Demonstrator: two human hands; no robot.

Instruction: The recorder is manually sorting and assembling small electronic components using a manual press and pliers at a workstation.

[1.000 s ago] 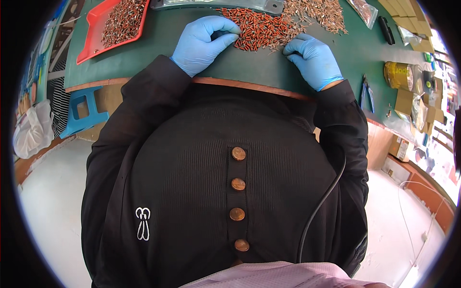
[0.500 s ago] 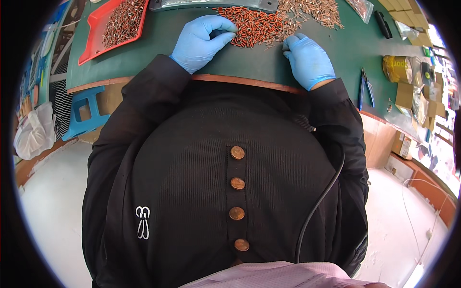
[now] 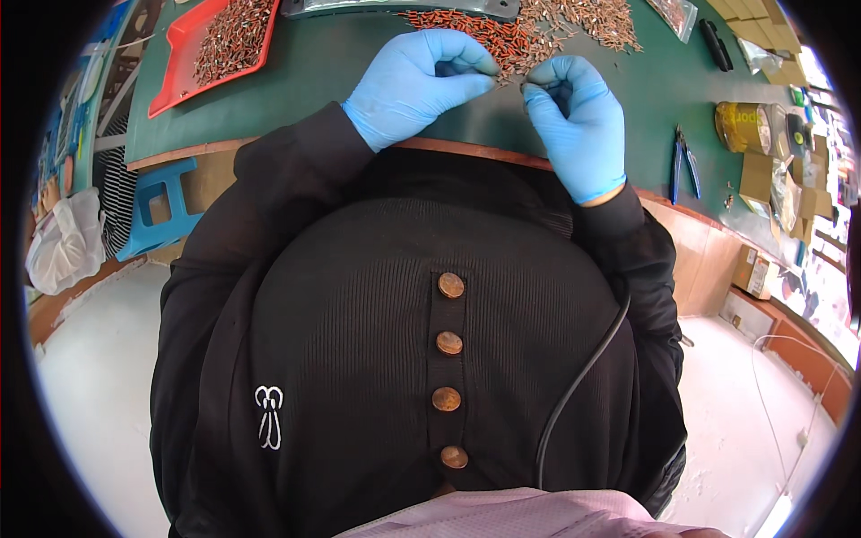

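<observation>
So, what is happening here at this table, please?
A person in blue gloves works at a green table. The left hand and the right hand are close together, fingers pinched, at the near edge of a pile of small orange-red parts; any piece held is too small to tell. A red tray with more parts lies to the left, and blue-handled pliers to the right.

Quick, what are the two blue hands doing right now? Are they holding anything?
Left hand: fingers curled shut, pinching at the edge of the pile of small red parts.
Right hand: fingers curled shut in a pinch; what it holds is too small to tell.
</observation>
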